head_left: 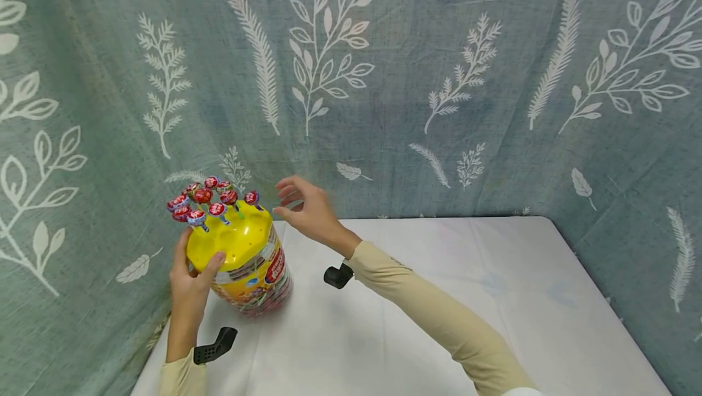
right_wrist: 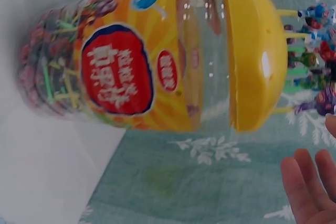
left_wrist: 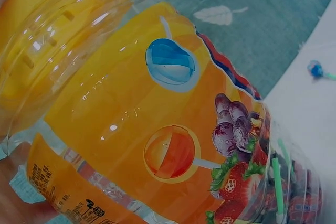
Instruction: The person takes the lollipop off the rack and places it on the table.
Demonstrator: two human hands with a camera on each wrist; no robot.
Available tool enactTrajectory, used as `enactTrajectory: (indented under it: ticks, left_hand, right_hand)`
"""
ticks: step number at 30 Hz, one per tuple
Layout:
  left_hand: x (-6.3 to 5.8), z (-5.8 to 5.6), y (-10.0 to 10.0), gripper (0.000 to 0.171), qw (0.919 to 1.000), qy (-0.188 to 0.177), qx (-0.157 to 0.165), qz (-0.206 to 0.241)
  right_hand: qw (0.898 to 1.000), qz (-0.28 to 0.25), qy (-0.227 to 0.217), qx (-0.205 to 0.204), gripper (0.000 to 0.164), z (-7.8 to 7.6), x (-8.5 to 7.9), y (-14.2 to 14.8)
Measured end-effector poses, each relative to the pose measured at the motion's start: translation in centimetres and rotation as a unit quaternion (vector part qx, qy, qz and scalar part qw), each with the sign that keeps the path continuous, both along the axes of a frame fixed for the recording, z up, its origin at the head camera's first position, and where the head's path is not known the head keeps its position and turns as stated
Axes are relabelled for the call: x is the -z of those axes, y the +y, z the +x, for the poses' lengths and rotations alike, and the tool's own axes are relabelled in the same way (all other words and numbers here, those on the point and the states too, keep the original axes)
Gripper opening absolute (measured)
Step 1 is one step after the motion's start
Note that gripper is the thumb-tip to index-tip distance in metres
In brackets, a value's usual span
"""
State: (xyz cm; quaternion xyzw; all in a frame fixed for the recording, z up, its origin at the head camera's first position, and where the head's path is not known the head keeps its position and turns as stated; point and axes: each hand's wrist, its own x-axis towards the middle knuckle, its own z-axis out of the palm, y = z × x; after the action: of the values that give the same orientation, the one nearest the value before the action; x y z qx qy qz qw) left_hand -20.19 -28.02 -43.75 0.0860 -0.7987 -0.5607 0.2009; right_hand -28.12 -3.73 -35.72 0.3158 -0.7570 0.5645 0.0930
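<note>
A clear plastic candy jar [head_left: 255, 280] with a yellow and red label stands on the table's left side. Several wrapped lollipops [head_left: 216, 209] stick up from its yellow lid [head_left: 249, 237]. My left hand [head_left: 189, 292] grips the lid's rim, thumb at the front and fingers round the left side. Just right of the lid, my right hand [head_left: 312, 207] hovers with fingers apart and loosely bent, holding nothing. Nearest to it is a purple-wrapped lollipop [right_wrist: 320, 102] at the lid's edge. More lollipops with green and yellow sticks [right_wrist: 58, 85] show inside the jar's bottom.
A white cloth [head_left: 428, 298] covers the table. Green leaf-patterned fabric [head_left: 384, 79] hangs behind and at both sides. In the left wrist view, a blue-wrapped lollipop [left_wrist: 315, 69] lies on the white surface beyond the jar. Black wrist devices [head_left: 216, 347] sit on both wrists.
</note>
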Motion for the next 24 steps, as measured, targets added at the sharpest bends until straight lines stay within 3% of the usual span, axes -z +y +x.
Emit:
enactTrajectory:
  ticks: [11,24]
  left_hand:
    - [0.3,-0.1,-0.1,0.072,1.0,0.001,-0.007,-0.005]
    - [0.3,-0.1,0.2,0.072,1.0,-0.002,-0.006,-0.004]
  right_hand:
    - [0.999,0.009,0.023,-0.024,0.03,-0.2,-0.3,-3.2]
    - [0.996,0.022,0.08,0.012,0.035,-0.7,0.8,-4.3]
